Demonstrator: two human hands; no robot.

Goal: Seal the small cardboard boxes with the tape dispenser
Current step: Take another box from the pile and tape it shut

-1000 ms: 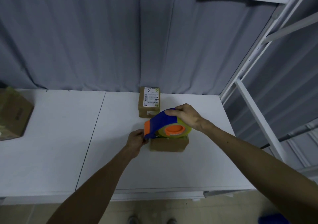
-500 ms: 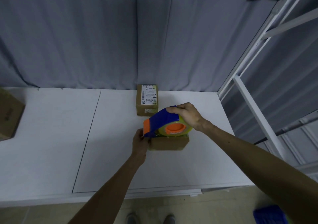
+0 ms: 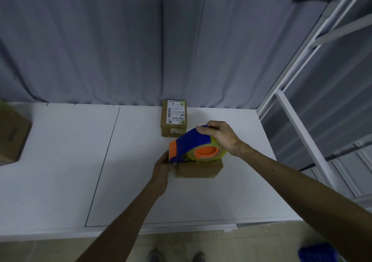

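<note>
Grey curtain (image 3: 100,50) behind white table (image 3: 60,181)

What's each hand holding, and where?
Right hand grips the tape dispenser over its blue top, rear end. Left hand is at the left end of the small box; its grip is hidden.

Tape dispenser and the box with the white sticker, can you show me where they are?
Blue and orange plastic tape dispenser (image 3: 192,142): head view, on its blue cover.
Small brown cardboard box with white label (image 3: 174,116): head view, on the label.
</note>
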